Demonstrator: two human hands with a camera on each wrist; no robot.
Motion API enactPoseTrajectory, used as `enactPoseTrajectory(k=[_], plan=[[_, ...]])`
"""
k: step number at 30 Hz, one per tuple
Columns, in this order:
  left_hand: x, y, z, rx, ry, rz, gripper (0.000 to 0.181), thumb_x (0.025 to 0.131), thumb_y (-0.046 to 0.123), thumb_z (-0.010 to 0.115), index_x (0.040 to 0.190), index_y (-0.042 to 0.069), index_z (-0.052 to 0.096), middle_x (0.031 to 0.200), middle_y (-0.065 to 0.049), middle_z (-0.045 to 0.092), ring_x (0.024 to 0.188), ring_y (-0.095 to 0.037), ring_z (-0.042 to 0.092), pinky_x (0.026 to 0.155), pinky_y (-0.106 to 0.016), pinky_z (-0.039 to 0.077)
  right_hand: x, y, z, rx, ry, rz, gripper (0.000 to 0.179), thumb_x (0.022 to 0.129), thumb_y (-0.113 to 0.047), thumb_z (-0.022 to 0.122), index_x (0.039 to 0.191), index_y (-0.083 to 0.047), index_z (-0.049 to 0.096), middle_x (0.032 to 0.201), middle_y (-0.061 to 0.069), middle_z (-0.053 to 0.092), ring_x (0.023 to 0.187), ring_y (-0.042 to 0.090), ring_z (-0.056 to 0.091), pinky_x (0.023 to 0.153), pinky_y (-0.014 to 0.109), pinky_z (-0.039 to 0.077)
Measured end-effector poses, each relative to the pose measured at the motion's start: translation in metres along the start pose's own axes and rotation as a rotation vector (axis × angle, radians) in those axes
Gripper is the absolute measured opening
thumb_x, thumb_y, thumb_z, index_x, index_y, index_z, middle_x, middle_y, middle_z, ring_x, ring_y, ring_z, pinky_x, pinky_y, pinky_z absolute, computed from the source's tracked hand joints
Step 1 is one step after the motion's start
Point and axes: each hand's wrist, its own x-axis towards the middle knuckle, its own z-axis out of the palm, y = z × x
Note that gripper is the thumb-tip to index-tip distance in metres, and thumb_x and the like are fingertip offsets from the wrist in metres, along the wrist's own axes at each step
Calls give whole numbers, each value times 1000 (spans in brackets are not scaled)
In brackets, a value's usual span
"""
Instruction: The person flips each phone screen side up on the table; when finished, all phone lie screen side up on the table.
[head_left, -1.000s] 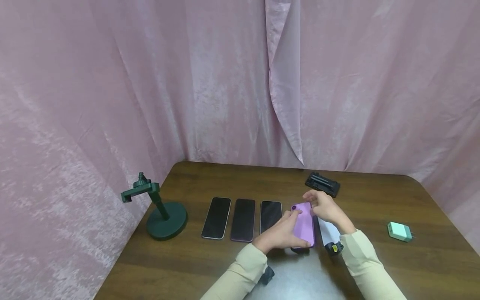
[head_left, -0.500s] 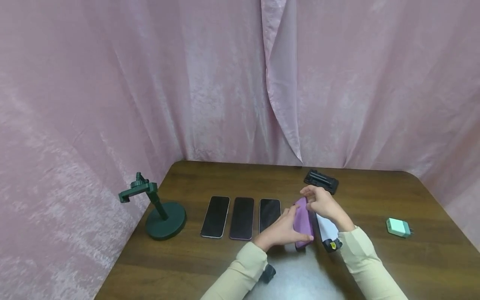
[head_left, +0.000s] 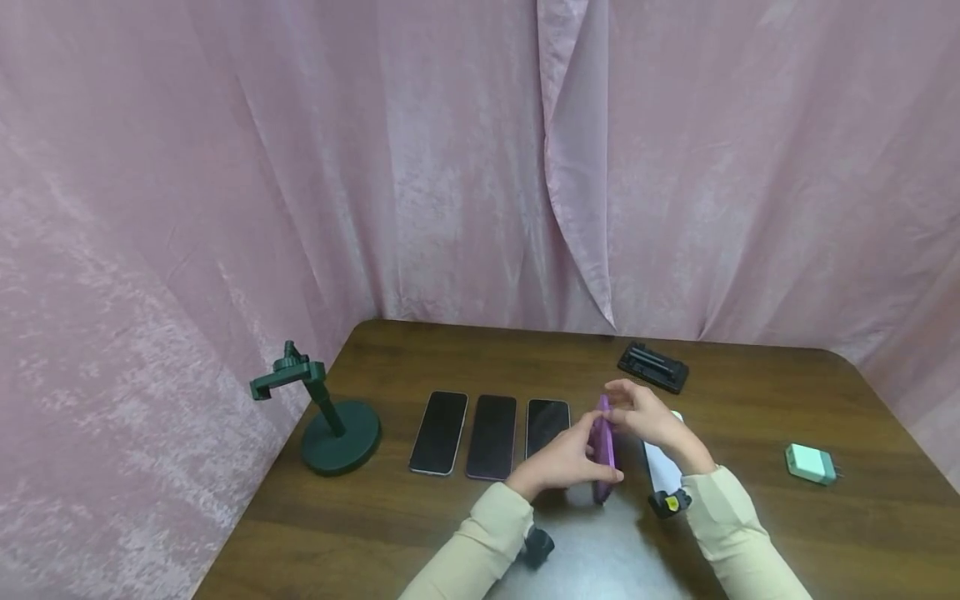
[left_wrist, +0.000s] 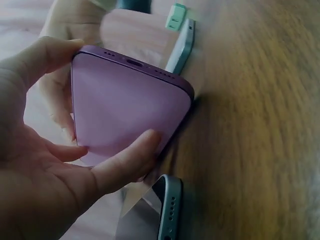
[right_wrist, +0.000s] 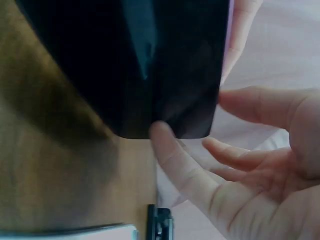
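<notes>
A purple phone point(head_left: 604, 446) stands on its long edge on the table between both hands. My left hand point(head_left: 558, 463) holds it near the bottom end; the left wrist view shows thumb and fingers at its edges and purple back point(left_wrist: 120, 100), charging port up front. My right hand point(head_left: 651, 418) holds the far end: in the right wrist view one fingertip lies on the dark screen point(right_wrist: 185, 85) and another digit presses the side edge. Left of it, three phones lie face up in a row: silver-edged point(head_left: 438, 433), purple-edged point(head_left: 492, 437) and another point(head_left: 546, 423) partly behind the left hand.
Below the right wrist lies a white phone point(head_left: 660, 468), partly covered. Behind the hands rests a black tray-like object point(head_left: 653, 367). A green phone stand point(head_left: 341, 437) is at the left, a mint charger plug point(head_left: 810, 463) at the right. Pink curtains point(head_left: 450, 167) hang behind the table.
The purple phone, earlier lying with its back facing up, has been tilted up onto its long edge. Both hands have kept hold of it in nearly the same place.
</notes>
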Motion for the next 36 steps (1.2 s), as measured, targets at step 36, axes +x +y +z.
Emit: enactPoseTrajectory(k=[36], plan=[[8,-12,2,-300,-9,1,88,72,-25,70,150,-6,35,121,-23,62,92,-29,72,67,-34,60,5,25,8,-366,50,0,59,79,-9,82,126,16,56,84,13,60,72,21,52,61,34,43]])
